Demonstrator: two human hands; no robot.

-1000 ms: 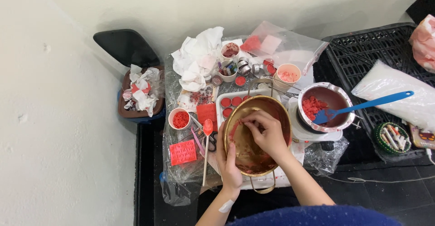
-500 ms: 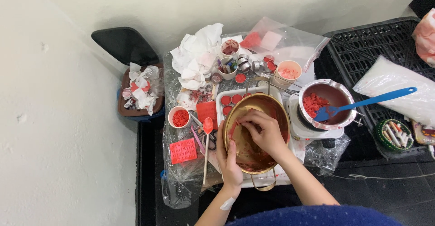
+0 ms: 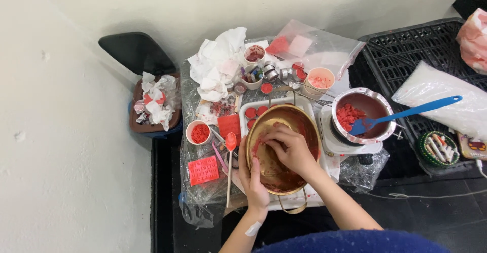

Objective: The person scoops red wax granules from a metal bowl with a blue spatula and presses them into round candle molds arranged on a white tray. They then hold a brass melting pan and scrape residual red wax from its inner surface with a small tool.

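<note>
A round brass bowl point(image 3: 302, 121) smeared with red paste sits on a white tray point(image 3: 249, 104) in the middle of a small plastic-covered table. My left hand point(image 3: 252, 181) grips the bowl's near-left rim. My right hand point(image 3: 288, 149) is inside the bowl, fingers bent down against the red-smeared bottom; whether they pinch anything is hidden. A red spoon point(image 3: 230, 142) lies just left of the bowl.
A metal pot point(image 3: 374, 107) of red bits with a blue spatula point(image 3: 412, 111) stands on a small white burner at the right. Small cups of red point(image 3: 199, 132), crumpled tissues point(image 3: 217, 68), plastic bags and a black crate point(image 3: 420, 50) surround it. A bin of tissues point(image 3: 153, 104) stands at the left.
My right hand has shifted slightly inside the bowl, rubbing at its bottom. The left hand keeps its hold on the rim.
</note>
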